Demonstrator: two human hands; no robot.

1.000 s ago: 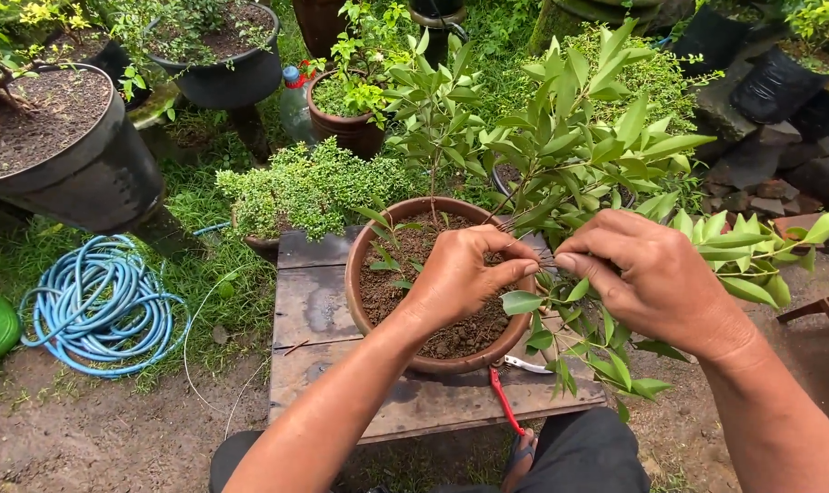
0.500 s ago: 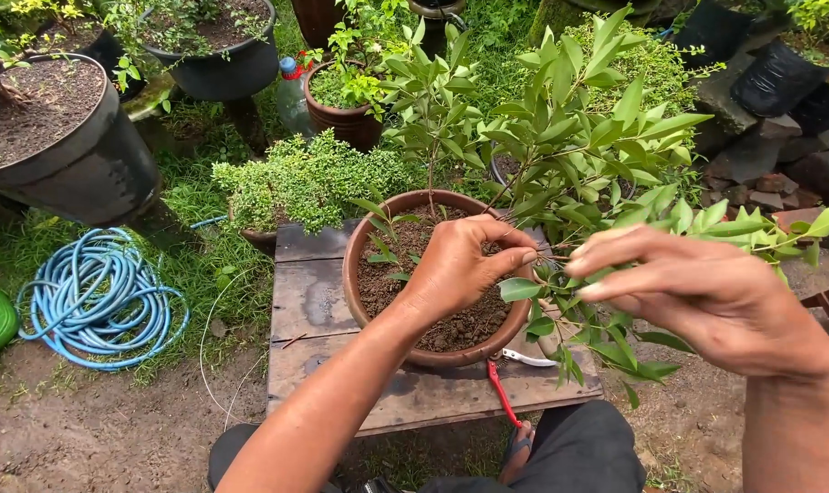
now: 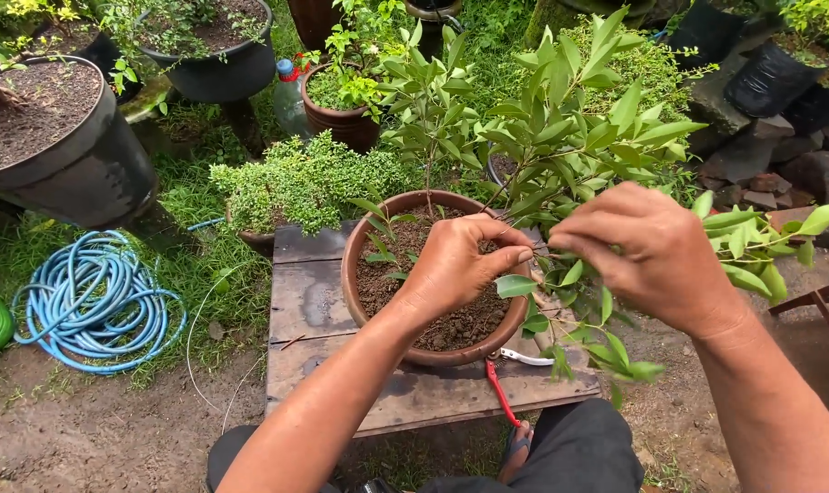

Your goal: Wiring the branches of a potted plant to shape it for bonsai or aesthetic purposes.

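Left hand over the pot, fingers pinched on a branch; right hand beside it, fingers closed on the same branch. Best bent gently, supported near the pot. Shears lie at the pot's base.

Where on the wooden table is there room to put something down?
The wooden table is bare on its left side, beside the brown pot, and along the front edge left of the red-handled pruners. Around the pot, both hands and leafy branches crowd it.
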